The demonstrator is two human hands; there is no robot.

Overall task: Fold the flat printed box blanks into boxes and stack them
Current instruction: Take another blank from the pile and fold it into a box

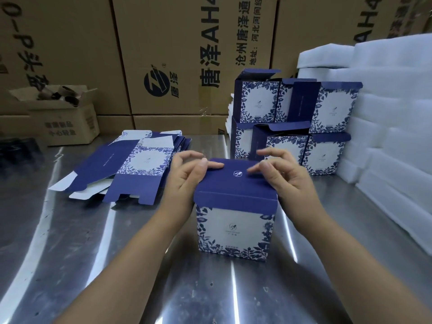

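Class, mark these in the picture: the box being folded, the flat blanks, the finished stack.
box being folded (233, 228): head view, front face.
flat blanks (100, 168): head view, top blank's blue panel.
finished stack (333, 108): head view, upper right box's front.

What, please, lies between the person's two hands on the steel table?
In the head view, the dark-blue top flap of the upright blue-and-white floral cardboard box, bearing a small white logo.
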